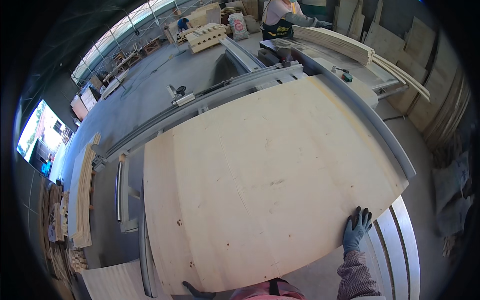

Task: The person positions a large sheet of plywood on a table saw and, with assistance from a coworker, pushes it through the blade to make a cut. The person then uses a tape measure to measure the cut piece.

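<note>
A large pale plywood sheet (265,180) lies across the sliding table of a panel saw in front of me. My right hand (356,231), in a grey-blue glove with dark fingertips, rests flat on the sheet by its near right corner, fingers stretched out. Low in the view, my gloved left hand (199,292) grips the sheet's near edge; part of it is cut off by the frame. Along the sheet's right side runs a grey metal fence (372,125).
Another person (282,17) stands beyond the saw beside stacked boards (332,42). A clamp-like stop (181,96) sits on the long rail (150,127) past the sheet. Slotted metal table bars (400,245) lie at the right; stacked panels (82,195) stand at the left.
</note>
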Demonstrator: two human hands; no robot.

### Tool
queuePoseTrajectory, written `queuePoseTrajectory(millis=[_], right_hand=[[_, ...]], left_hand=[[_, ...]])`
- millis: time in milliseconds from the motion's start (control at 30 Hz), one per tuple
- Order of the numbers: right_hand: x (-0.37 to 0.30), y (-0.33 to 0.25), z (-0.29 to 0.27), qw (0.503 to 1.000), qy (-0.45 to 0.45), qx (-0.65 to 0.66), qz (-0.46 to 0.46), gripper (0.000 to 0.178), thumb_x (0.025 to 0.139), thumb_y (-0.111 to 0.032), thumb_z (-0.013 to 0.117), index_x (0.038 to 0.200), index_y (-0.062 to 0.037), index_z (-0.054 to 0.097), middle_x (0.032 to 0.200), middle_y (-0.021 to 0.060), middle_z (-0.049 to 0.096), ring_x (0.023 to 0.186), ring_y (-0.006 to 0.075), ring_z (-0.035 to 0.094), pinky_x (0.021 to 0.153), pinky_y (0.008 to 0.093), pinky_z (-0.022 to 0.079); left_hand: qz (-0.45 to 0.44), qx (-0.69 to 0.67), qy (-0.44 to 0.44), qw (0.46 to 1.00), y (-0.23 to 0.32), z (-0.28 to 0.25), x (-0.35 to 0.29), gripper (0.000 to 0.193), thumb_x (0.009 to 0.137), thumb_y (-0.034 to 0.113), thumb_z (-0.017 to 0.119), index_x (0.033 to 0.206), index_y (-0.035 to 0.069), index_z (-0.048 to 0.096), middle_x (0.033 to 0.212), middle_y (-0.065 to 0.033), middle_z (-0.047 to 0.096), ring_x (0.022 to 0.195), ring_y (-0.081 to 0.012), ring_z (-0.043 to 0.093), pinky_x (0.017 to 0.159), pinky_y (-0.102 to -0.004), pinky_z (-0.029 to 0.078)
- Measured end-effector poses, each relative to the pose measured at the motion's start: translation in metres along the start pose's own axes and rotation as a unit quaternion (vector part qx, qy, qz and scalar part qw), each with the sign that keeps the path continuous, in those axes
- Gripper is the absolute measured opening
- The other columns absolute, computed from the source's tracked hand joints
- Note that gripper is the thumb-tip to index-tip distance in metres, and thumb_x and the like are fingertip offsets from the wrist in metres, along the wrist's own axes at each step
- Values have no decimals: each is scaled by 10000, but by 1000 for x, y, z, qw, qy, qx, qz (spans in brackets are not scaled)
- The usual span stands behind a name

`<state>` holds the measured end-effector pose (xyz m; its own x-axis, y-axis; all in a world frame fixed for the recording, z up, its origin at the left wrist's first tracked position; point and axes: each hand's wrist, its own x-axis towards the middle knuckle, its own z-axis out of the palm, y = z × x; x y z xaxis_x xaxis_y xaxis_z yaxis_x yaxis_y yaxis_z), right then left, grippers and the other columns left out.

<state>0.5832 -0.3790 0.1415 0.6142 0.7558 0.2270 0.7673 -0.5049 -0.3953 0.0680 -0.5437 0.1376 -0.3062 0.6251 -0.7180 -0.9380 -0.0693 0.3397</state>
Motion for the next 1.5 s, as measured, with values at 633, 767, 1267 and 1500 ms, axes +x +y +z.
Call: queuePoseTrajectory(millis=[633, 767, 1267, 1500], right_hand=[[-11, -15, 6, 1000, 3, -4, 10, 484, 824, -264, 549, 1296, -213, 449, 1419, 103, 296, 1333, 307, 191, 1056, 562, 62], [-10, -18, 13, 1000, 3, 1, 13, 479, 830, -282, 543, 1295, -219, 450, 1429, 96, 278, 1336, 309, 179, 1055, 566, 57], [-22, -21, 19, 999, 10, -31, 36, 482, 825, -313, 549, 1294, -259, 451, 1419, 85, 305, 1334, 292, 199, 1054, 571, 73], [-29, -23, 18, 998, -1, -44, 46, 484, 826, -318, 552, 1296, -268, 449, 1427, 74, 296, 1336, 279, 197, 1059, 558, 81]], left_hand=[[139, 128, 48, 981, 7, -49, 56, 863, 707, 775, 390, 1347, 197, 353, 1333, -73, 420, 1202, -320, 410, 978, -526, 351], [170, 123, 55, 976, 5, -39, 57, 818, 738, 733, 414, 1339, 181, 362, 1327, -76, 425, 1197, -317, 416, 982, -512, 354], [155, 65, 7, 986, -2, -21, 43, 739, 785, 670, 441, 1321, 165, 378, 1319, -78, 432, 1180, -313, 436, 969, -506, 386], [128, 34, -30, 991, 3, -21, 36, 789, 743, 695, 478, 1324, 170, 378, 1321, -75, 433, 1191, -319, 424, 974, -515, 372]])
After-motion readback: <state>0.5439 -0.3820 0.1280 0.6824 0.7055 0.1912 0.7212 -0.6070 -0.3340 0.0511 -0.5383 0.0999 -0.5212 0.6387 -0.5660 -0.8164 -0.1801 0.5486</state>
